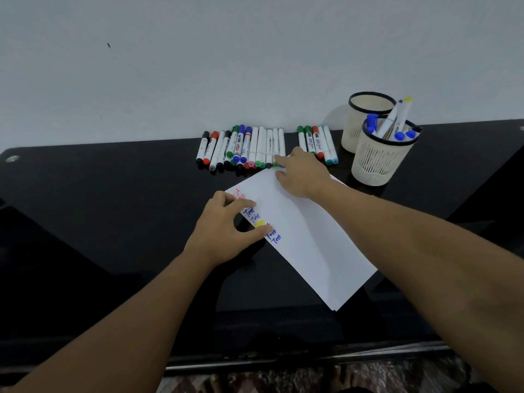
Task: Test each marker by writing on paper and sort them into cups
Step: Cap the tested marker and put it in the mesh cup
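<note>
- The markers [243,147] are laid side by side in a long row along the desk's far edge, long axes running from the far edge toward the near one, caps toward the paper.
- A second, smaller group [317,144] is set just right of that row, with a gap between them.
- The right hand [300,174] is stretched into that gap; its fingertips [279,161] are touching the near ends of the row's rightmost markers. Whether one is pinched cannot be told.
- The wanted marker is judged to lie just ahead of the right fingertips, so the right hand is nearer by far.
- The paper [300,239] is laid aslant at the desk's middle, with coloured scribbles along its left edge.
- The left hand [226,228] is pressed on that edge, thumb and fingers spread and touching the sheet.
- Two cups are stood at the far right corner: the front cup [380,158] is filled with several markers, the back cup [354,120] appears empty.
- The desk [99,222] is black and glossy.
</note>
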`<state>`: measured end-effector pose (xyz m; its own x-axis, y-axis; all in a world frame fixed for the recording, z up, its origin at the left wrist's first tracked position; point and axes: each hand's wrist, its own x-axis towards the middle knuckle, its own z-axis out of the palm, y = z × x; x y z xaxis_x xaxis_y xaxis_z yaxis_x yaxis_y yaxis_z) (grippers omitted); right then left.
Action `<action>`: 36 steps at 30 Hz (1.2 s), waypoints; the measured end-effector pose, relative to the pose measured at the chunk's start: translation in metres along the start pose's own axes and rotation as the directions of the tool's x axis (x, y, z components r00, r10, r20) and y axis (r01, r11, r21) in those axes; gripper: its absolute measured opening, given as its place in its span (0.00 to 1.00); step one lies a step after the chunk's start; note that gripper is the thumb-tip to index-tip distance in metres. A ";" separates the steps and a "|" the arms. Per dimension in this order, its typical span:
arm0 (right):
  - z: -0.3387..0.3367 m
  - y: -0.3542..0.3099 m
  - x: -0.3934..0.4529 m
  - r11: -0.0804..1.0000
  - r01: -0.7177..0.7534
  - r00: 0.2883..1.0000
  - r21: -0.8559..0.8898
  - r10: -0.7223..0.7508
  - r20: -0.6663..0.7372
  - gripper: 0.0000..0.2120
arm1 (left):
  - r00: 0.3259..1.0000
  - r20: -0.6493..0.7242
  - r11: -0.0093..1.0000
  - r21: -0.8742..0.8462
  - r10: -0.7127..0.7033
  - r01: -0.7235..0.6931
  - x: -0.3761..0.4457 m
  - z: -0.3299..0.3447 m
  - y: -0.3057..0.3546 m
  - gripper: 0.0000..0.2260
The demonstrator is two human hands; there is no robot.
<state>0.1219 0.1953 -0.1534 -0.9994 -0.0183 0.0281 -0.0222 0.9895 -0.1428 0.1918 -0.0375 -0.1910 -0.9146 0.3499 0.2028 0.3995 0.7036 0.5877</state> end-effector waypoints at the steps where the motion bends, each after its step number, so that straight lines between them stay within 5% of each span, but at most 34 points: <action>1: 0.002 0.001 -0.001 1.000 -0.003 0.999 0.019 0.004 -0.043 0.20 | 1.000 -0.002 1.000 0.001 0.003 -0.003 0.000 0.000 0.000 0.29; 5: 0.008 0.008 -0.012 0.991 0.013 0.988 0.133 0.007 -0.152 0.17 | 1.000 -0.002 1.000 0.002 0.006 -0.006 0.000 -0.001 0.002 0.28; 13: 0.002 0.014 -0.029 0.995 -0.029 0.964 0.097 0.054 -0.260 0.13 | 1.000 -0.001 1.000 -0.016 -0.005 0.005 0.000 -0.002 0.003 0.27; 24: -0.002 0.017 -0.042 0.943 -0.215 0.964 0.256 0.246 -0.097 0.20 | 1.000 -0.006 1.000 -0.006 0.007 -0.007 0.001 0.000 0.001 0.27; 30: -0.010 0.023 -0.074 0.871 -0.282 0.940 0.402 0.335 -0.067 0.14 | 1.000 0.005 1.000 0.008 -0.002 0.002 0.000 -0.001 0.004 0.28; 36: -0.010 0.023 -0.106 0.940 -0.007 0.995 0.340 0.041 -0.093 0.09 | 0.998 -0.051 0.997 -0.061 -0.043 0.040 -0.001 -0.005 0.007 0.29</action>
<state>0.2280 0.2219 -0.1496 -0.9928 0.0359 0.1144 -0.0224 0.8819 -0.4709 0.1950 -0.0356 -0.1832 -0.9330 0.2873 0.2169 0.3580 0.6783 0.6417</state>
